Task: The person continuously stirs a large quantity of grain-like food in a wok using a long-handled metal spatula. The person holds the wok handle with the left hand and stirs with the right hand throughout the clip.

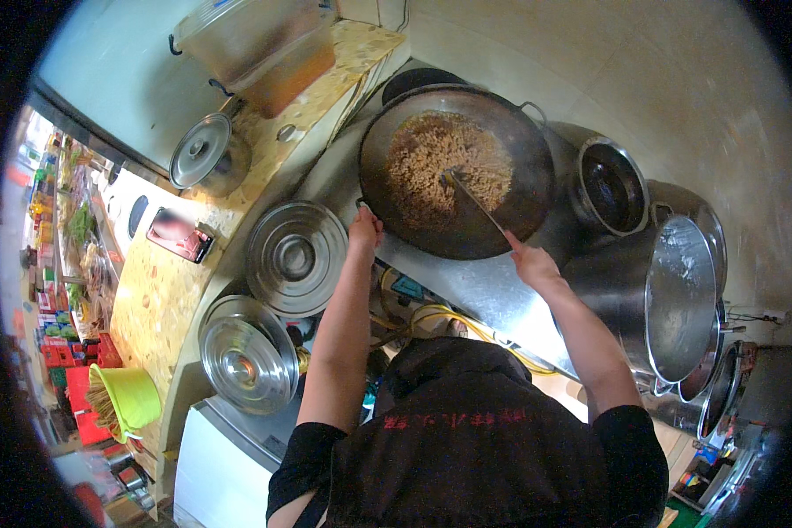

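A large dark wok (534, 171) sits on a steel stove top (435, 264). Crumbly brown food, perhaps minced meat (442, 152), lies in liquid across its bottom. My left hand (365, 229) grips the small ear handle at the wok's lower left rim, seemingly with a bit of pale cloth. In my right hand (536, 264) is the end of a long-handled metal utensil (478, 203). This tool slants over the wok's rim, and its head is partly sunk in the middle of the food, so I cannot tell a ladle from a spatula.
Right of the wok stand a metal pot of dark liquid (610, 181) and a tall stockpot (683, 297). Round metal lids (297, 254) lie to the left. A phone (179, 236) and a lidded pot (204, 152) rest on the stone-patterned counter (152, 310). Yellow hoses (442, 310) run below.
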The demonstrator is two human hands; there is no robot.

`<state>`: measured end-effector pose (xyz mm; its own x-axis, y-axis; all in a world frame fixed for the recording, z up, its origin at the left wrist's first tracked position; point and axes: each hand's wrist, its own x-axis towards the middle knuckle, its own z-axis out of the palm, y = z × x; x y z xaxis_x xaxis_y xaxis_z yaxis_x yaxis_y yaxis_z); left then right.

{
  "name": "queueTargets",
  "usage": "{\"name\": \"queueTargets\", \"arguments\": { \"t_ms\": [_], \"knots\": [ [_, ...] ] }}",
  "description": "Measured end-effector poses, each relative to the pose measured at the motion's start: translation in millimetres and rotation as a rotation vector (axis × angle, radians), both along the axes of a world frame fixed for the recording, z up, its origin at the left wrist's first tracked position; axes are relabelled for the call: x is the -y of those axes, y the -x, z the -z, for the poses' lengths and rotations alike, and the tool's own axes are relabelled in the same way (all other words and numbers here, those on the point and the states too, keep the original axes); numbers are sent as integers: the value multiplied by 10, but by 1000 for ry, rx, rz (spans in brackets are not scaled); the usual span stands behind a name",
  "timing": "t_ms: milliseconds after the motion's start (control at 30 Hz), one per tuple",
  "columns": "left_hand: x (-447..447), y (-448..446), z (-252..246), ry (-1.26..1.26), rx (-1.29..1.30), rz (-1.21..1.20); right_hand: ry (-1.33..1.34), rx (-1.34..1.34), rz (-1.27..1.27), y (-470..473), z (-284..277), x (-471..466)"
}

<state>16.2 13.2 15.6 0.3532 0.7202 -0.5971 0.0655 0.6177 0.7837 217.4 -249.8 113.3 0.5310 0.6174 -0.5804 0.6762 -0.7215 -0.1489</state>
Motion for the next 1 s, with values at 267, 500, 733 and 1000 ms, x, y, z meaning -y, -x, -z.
{"name": "queueTargets", "arguments": {
  "t_ms": [267, 500, 733, 1000],
  "knots": [
    [19, 49, 61, -128, 48, 56, -311, -100, 43, 138, 337, -419],
    [26, 50, 6, -86, 21, 49, -168, -210, -19, 240, -14, 29],
    [5, 98, -103, -70, -30, 125, -196, -137, -167, -171, -960, 717],
    [-7, 62, -50, -33, -23, 97, 14, -208, -156, -278, -2029, 965]
  ]
}}
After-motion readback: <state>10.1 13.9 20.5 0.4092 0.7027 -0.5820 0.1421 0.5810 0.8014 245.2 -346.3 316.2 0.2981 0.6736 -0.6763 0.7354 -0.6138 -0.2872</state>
